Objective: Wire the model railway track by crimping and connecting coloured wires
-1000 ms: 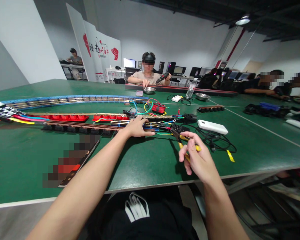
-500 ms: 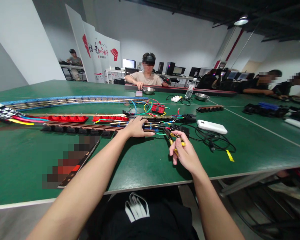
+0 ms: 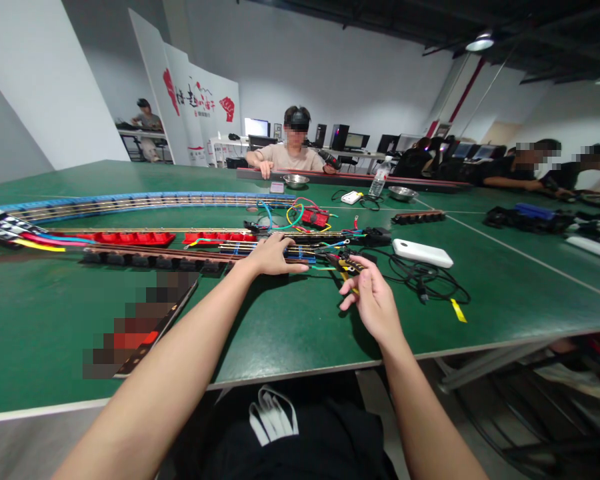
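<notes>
My left hand (image 3: 275,256) lies across a short rail strip (image 3: 237,247) with blue brackets and metal bars. Its thumb stretches along the near edge, and its other fingers reach over the top, gripping the strip. My right hand (image 3: 377,303) is closed loosely around yellow-and-black-handled pliers (image 3: 351,265), some fingers spread. The pliers' jaws point left to the wires at the strip's right end; whether they bite on one I cannot tell. A green wire (image 3: 325,269) runs beside them. Behind lies a red block (image 3: 314,217) with coloured wires.
A long brown-and-black rail (image 3: 145,257), red brackets (image 3: 130,238) and a curved blue rail (image 3: 155,199) lie leftward. A white power bank (image 3: 423,253) and a black cable (image 3: 425,283) are at right. Across the table (image 3: 290,333), a person (image 3: 293,157) holds a power drill (image 3: 330,160).
My right hand has turned the pliers flatter and shifted slightly right and down. My left hand stays on the rail strip. The person opposite has moved one hand a little left.
</notes>
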Available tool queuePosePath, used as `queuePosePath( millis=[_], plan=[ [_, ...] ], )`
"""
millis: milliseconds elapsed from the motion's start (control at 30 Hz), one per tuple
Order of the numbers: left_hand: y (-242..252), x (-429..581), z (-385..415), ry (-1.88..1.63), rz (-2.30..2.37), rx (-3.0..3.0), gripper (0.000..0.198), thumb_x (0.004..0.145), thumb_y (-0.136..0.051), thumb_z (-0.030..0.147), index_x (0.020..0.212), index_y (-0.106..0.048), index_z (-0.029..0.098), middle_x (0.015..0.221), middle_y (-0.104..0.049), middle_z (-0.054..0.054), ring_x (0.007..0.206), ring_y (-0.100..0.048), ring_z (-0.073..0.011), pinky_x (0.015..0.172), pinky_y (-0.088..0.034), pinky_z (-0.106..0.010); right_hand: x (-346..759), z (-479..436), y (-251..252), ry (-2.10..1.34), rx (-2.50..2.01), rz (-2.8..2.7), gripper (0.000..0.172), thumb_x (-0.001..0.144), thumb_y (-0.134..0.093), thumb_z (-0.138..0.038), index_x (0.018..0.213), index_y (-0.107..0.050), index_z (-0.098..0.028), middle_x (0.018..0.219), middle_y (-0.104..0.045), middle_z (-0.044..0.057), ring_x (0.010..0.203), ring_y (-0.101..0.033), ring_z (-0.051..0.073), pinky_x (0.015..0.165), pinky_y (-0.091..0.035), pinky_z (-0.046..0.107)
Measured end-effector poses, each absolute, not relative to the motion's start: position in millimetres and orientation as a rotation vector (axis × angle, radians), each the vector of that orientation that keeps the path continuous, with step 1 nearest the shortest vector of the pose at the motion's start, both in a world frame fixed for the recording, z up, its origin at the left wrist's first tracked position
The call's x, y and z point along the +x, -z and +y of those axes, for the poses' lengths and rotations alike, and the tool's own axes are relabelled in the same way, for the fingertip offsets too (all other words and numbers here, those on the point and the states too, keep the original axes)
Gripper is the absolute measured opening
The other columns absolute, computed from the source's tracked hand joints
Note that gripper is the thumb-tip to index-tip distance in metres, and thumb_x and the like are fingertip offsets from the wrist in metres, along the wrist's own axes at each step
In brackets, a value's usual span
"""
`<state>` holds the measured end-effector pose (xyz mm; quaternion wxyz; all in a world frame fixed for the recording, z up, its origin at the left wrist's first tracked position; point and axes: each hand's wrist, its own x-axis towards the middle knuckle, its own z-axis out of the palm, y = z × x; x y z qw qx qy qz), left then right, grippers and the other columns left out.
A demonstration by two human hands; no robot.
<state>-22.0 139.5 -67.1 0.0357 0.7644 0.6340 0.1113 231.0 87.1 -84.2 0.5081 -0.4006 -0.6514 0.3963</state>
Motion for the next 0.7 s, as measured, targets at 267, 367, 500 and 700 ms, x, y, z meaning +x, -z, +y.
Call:
queuePosePath(
  millis=[267, 367, 500, 700],
  plan=[
    [67.2, -22.3, 139.4, -0.364, 1.93, 2.361, 0.096, 0.065, -0.042, 0.089, 0.136, -0.047, 0.024, 0.149, -0.035, -0.012, 0.137, -0.03, -0.0366, 0.11, -0.025, -0.051, 227.8, 82.0, 76.7, -0.735, -0.955, -1.487, 0.033, 0.091, -0.049, -0.047, 0.109, -0.056, -0.021, 0.056, -0.052, -0.005, 0.045, -0.054, 0.012, 0.048, -0.047, 0.025],
    [67.1, -22.0, 139.1, -0.359, 1.938, 2.347, 0.095, 0.065, -0.043, 0.088, 0.136, -0.047, 0.025, 0.15, -0.034, -0.011, 0.137, -0.03, -0.037, 0.111, -0.025, -0.051, 227.3, 80.5, 75.4, -0.728, -0.964, -1.497, 0.035, 0.09, -0.049, -0.046, 0.113, -0.057, -0.021, 0.055, -0.053, -0.005, 0.042, -0.053, 0.011, 0.045, -0.045, 0.025],
    [67.2, -21.6, 139.2, -0.345, 1.952, 2.341, 0.096, 0.064, -0.042, 0.088, 0.137, -0.046, 0.025, 0.15, -0.034, -0.012, 0.138, -0.029, -0.0372, 0.11, -0.024, -0.051, 227.5, 79.5, 74.6, -0.744, -0.962, -1.517, 0.038, 0.089, -0.05, -0.045, 0.116, -0.062, -0.021, 0.054, -0.052, -0.005, 0.041, -0.051, 0.012, 0.044, -0.045, 0.025],
    [67.5, -22.0, 139.2, -0.367, 1.933, 2.371, 0.094, 0.066, -0.041, 0.088, 0.135, -0.048, 0.025, 0.149, -0.036, -0.01, 0.137, -0.031, -0.0365, 0.11, -0.026, -0.051, 229.4, 79.5, 73.9, -0.748, -0.991, -1.56, 0.041, 0.087, -0.053, -0.043, 0.115, -0.069, -0.018, 0.051, -0.048, -0.005, 0.04, -0.047, 0.01, 0.043, -0.041, 0.024]
  ],
)
